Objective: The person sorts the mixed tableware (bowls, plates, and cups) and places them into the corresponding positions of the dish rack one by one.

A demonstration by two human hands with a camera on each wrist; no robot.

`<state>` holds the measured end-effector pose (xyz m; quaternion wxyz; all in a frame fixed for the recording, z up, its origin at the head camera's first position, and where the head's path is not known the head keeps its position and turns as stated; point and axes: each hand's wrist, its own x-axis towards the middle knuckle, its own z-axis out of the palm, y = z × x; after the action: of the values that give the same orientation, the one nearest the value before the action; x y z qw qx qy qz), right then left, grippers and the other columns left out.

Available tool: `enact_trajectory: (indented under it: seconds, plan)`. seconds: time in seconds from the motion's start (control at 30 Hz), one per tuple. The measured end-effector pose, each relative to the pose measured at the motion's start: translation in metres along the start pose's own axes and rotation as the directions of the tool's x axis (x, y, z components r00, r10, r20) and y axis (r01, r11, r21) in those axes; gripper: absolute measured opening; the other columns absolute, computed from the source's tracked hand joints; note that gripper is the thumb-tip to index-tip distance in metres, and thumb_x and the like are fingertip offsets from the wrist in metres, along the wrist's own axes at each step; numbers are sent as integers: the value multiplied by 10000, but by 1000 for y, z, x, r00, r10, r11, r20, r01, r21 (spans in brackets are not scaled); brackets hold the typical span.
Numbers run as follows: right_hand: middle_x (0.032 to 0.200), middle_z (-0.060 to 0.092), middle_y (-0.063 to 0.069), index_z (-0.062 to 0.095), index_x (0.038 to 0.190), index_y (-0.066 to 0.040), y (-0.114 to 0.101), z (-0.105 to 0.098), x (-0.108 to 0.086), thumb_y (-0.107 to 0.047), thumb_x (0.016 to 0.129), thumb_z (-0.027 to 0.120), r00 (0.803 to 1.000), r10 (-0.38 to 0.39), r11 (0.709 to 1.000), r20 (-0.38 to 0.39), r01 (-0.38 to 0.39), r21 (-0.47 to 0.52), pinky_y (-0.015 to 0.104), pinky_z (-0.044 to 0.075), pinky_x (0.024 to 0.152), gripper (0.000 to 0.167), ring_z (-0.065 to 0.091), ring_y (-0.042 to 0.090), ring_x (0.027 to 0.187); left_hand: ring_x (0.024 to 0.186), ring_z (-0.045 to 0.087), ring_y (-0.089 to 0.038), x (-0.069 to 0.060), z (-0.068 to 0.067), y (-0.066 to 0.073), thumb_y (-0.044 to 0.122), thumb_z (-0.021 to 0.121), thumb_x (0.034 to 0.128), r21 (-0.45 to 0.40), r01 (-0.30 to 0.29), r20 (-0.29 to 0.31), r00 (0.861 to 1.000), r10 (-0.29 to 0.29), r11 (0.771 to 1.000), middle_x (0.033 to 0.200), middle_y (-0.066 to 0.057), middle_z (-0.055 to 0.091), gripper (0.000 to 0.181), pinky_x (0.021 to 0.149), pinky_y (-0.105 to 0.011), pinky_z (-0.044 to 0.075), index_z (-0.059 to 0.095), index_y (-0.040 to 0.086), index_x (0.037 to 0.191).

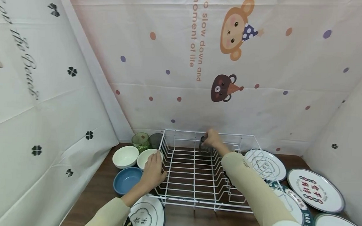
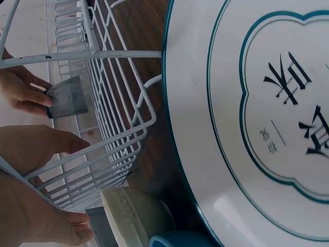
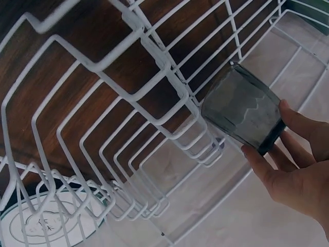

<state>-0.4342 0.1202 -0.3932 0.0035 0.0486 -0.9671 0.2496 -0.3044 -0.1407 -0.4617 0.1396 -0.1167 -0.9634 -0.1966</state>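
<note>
A white wire dish rack stands on the brown table. My right hand holds a dark grey glass at the rack's back, its fingers on the glass's thick base. The glass's mouth points away from that hand, towards the rack's wires. At the rack's left side my left hand grips the wire rim, thumb inside and fingers outside. Just beyond those outer fingers are a white bowl and a second grey glass.
Left of the rack stand another white bowl, a blue bowl and a green glass. White plates lie at the front left. Several patterned plates lie on the right. Printed cloth hangs behind.
</note>
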Motion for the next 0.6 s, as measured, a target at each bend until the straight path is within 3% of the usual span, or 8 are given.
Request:
enact_trajectory:
  seconds: [0.1, 0.27, 0.6]
  plan:
    - [1143, 716, 260, 695, 1137, 105, -10, 9, 6, -33, 766, 857, 1000, -13, 1000, 18, 14, -4, 465, 559, 948, 428, 679, 401, 1070, 1309, 472, -524, -5, -7, -7, 121, 828, 789, 18, 19, -27, 999, -18, 1000, 1374, -400, 508, 901, 1065, -609, 435, 331, -212, 1463]
    - [1156, 713, 256, 695, 1138, 105, -18, 17, 12, -5, 766, 855, 1000, -4, 1000, 14, 4, 16, 462, 563, 953, 419, 674, 403, 1096, 1296, 475, -536, -7, -10, -12, 113, 814, 794, 10, 19, -22, 1000, -19, 1000, 1367, -417, 504, 897, 1073, -609, 427, 317, -226, 1460]
    - [1188, 706, 262, 690, 1167, 110, 9, 10, 14, -21, 801, 834, 1000, 19, 1000, 21, -19, 19, 461, 553, 976, 415, 669, 398, 1113, 1289, 473, -537, 3, 3, -3, 114, 808, 793, -51, 4, 6, 1000, -3, 999, 1352, -408, 506, 904, 1044, -628, 438, 308, -212, 1471]
